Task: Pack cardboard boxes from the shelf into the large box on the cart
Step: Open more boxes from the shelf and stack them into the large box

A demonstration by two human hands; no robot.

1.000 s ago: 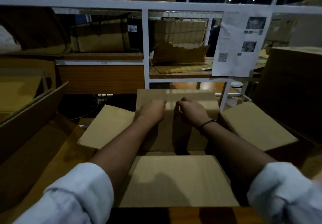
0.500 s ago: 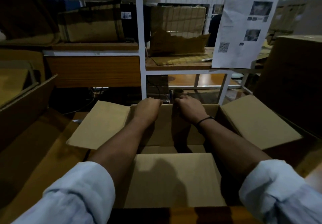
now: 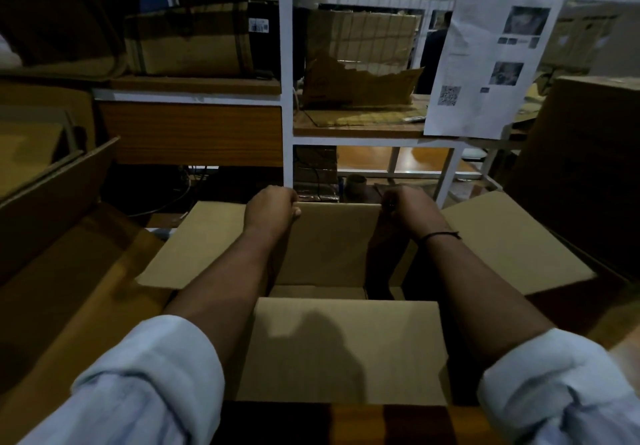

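Observation:
A large open cardboard box (image 3: 343, 347) stands right below me with its four flaps spread. My left hand (image 3: 272, 210) grips the far flap (image 3: 334, 240) at its left corner. My right hand (image 3: 410, 207) grips the same flap at its right corner. The flap stands nearly upright, bent outward along its top edge. The side flaps (image 3: 194, 247) (image 3: 512, 237) lie open to left and right. On the white shelf (image 3: 286, 64) behind stand a strapped cardboard box (image 3: 187, 43) and a torn cardboard box (image 3: 360, 60).
A printed sheet with a QR code (image 3: 485, 64) hangs on the shelf frame at right. A tall carton (image 3: 588, 167) stands at the right edge. Open cartons (image 3: 45, 174) fill the left side. Cables and small items lie on the floor under the shelf.
Both hands have slid apart along the far flap to its corners. The flap has gone from folded over the box toward me to nearly upright. The view has tilted down.

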